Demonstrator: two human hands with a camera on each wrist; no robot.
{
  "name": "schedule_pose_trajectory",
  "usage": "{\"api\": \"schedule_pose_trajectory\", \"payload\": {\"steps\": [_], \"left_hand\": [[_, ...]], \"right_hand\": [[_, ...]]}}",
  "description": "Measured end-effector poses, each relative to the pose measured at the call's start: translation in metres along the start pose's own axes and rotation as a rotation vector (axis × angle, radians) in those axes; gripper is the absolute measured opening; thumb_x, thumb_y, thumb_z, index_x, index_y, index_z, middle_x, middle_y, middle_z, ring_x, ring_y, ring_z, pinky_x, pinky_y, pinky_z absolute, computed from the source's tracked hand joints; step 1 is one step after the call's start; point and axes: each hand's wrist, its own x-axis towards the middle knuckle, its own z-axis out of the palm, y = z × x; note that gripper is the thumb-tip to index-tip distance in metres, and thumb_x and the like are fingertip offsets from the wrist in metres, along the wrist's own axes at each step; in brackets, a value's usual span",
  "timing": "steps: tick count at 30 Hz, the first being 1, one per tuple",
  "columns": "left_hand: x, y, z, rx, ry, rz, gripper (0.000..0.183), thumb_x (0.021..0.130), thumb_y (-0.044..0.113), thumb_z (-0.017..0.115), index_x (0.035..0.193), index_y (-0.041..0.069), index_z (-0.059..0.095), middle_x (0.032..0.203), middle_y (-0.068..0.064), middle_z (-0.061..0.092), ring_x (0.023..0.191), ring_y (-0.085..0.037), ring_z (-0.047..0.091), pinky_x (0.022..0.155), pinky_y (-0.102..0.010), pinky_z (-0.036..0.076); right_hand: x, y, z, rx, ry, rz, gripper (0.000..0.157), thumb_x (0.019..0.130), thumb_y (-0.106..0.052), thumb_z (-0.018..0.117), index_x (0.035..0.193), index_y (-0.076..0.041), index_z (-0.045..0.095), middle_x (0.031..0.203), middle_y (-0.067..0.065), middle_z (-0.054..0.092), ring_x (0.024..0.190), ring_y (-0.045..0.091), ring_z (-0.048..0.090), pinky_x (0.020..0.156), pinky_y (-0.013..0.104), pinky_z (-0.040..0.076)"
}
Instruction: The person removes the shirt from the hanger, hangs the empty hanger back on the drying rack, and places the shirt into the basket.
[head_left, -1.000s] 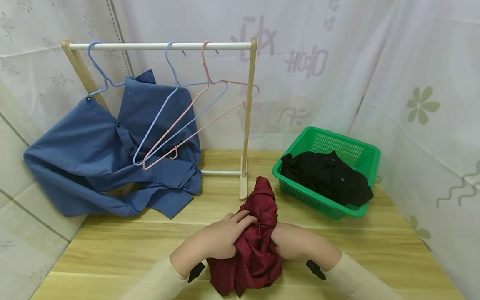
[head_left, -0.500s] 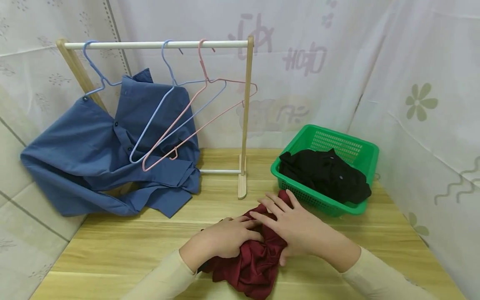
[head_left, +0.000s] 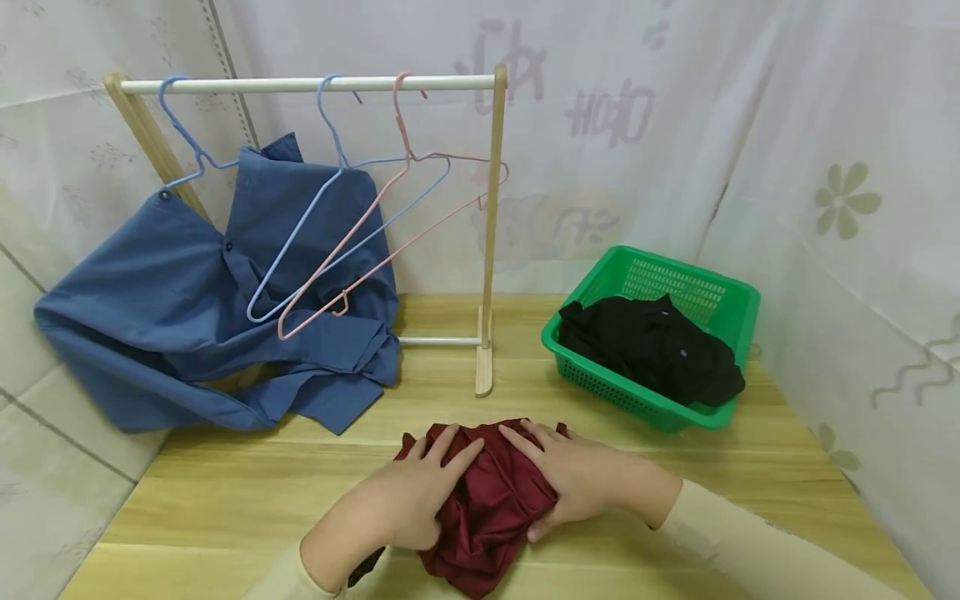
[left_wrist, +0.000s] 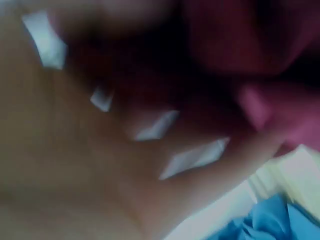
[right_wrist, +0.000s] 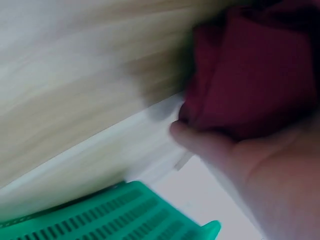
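A crumpled dark red cloth [head_left: 487, 500] lies bunched near the front middle of the wooden table. Its folds hide what kind of garment it may be. On its left side rests my left hand [head_left: 408, 492], fingers spread over the top. From the right, my right hand [head_left: 581, 475] touches it with fingers extended across the upper edge and the thumb low at the side. The left wrist view is blurred, with the cloth [left_wrist: 235, 40] beyond the fingers [left_wrist: 200, 185]. In the right wrist view a finger lies along the underside of the cloth [right_wrist: 255, 75].
At the back left, a rack [head_left: 491, 225] carries a blue shirt [head_left: 187, 292] on a blue hanger. A bare blue hanger [head_left: 300, 221] and a pink hanger [head_left: 375, 204] hang beside it. A green basket [head_left: 600, 383] with black clothing [head_left: 652, 346] stands at the right.
Both hands have shifted and spread over the cloth, the left moving leftward. The cloth, formerly a tall upright bunch, now lies lower and wider, nearer the front edge.
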Motion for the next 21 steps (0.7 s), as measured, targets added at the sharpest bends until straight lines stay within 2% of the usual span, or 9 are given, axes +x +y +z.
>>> {"api": "schedule_pose_trajectory", "payload": {"steps": [2,4,5,7,9,12,14,17,21], "left_hand": [[-0.009,-0.002,-0.003,-0.141,-0.123,0.009,0.110,0.075,0.041,0.079,0.157,0.037,0.006,0.166,-0.007,0.005,0.146,-0.040,0.028,0.093,-0.049,0.051],[-0.013,-0.004,-0.002,-0.201,-0.185,0.010,0.118,0.072,0.062,0.076,0.157,0.036,-0.002,0.166,-0.007,-0.004,0.148,-0.042,0.020,0.099,-0.053,0.047],[-0.013,-0.003,0.001,-0.195,-0.182,0.006,0.122,0.069,0.072,0.072,0.157,0.034,-0.003,0.166,-0.008,-0.004,0.149,-0.042,0.017,0.106,-0.058,0.040],[-0.009,-0.001,0.008,-0.149,-0.140,-0.029,0.129,0.062,0.085,0.066,0.158,0.030,0.000,0.166,-0.012,-0.003,0.149,-0.046,0.012,0.107,-0.066,0.033],[-0.002,0.001,0.016,-0.028,-0.082,-0.085,0.134,0.055,0.091,0.062,0.159,0.028,0.006,0.166,-0.015,0.000,0.149,-0.049,0.009,0.106,-0.072,0.028],[0.010,0.001,0.024,0.188,0.005,-0.183,0.138,0.047,0.095,0.061,0.158,0.028,0.016,0.165,-0.018,0.006,0.149,-0.048,0.008,0.106,-0.074,0.025],[0.018,0.000,0.026,0.288,0.025,-0.248,0.139,0.043,0.096,0.062,0.157,0.031,0.018,0.164,-0.018,0.008,0.149,-0.048,0.012,0.105,-0.075,0.026],[0.026,-0.001,0.024,0.298,-0.009,-0.290,0.138,0.042,0.094,0.064,0.157,0.035,0.017,0.165,-0.017,0.009,0.146,-0.049,0.021,0.102,-0.072,0.034],[0.029,-0.002,0.020,0.187,-0.095,-0.254,0.129,0.053,0.088,0.067,0.157,0.032,0.017,0.165,-0.016,0.011,0.144,-0.048,0.029,0.095,-0.062,0.048]], "right_hand": [[-0.001,-0.007,-0.002,0.007,0.003,0.026,0.132,0.062,-0.089,0.058,0.159,-0.021,0.000,0.161,0.022,0.019,0.146,0.035,0.030,0.112,0.062,0.030],[-0.001,-0.012,-0.003,0.001,0.007,0.044,0.132,0.063,-0.088,0.059,0.159,-0.020,-0.001,0.161,0.024,0.017,0.145,0.038,0.031,0.112,0.062,0.031],[0.000,-0.015,-0.002,-0.003,0.007,0.048,0.132,0.063,-0.088,0.059,0.159,-0.020,-0.001,0.161,0.024,0.016,0.145,0.038,0.030,0.111,0.063,0.030],[0.000,-0.019,-0.002,-0.010,0.008,0.050,0.132,0.064,-0.088,0.059,0.159,-0.021,-0.004,0.162,0.023,0.014,0.146,0.039,0.027,0.111,0.063,0.030],[0.000,-0.022,-0.002,-0.026,0.017,0.046,0.133,0.063,-0.087,0.060,0.159,-0.023,-0.007,0.162,0.023,0.014,0.147,0.038,0.025,0.111,0.063,0.031],[0.001,-0.027,-0.002,-0.055,0.031,0.042,0.133,0.063,-0.087,0.060,0.158,-0.024,-0.009,0.163,0.022,0.011,0.148,0.040,0.022,0.111,0.062,0.032],[0.003,-0.028,-0.002,-0.083,0.035,0.046,0.134,0.062,-0.087,0.061,0.158,-0.025,-0.009,0.164,0.022,0.006,0.148,0.044,0.020,0.110,0.063,0.032],[0.008,-0.030,-0.004,-0.130,0.026,0.057,0.136,0.059,-0.088,0.062,0.158,-0.027,-0.008,0.165,0.020,-0.001,0.148,0.048,0.016,0.109,0.065,0.032],[0.015,-0.032,-0.007,-0.154,0.014,0.034,0.138,0.055,-0.090,0.063,0.158,-0.029,-0.007,0.165,0.016,-0.006,0.149,0.046,0.013,0.108,0.066,0.032]]}}
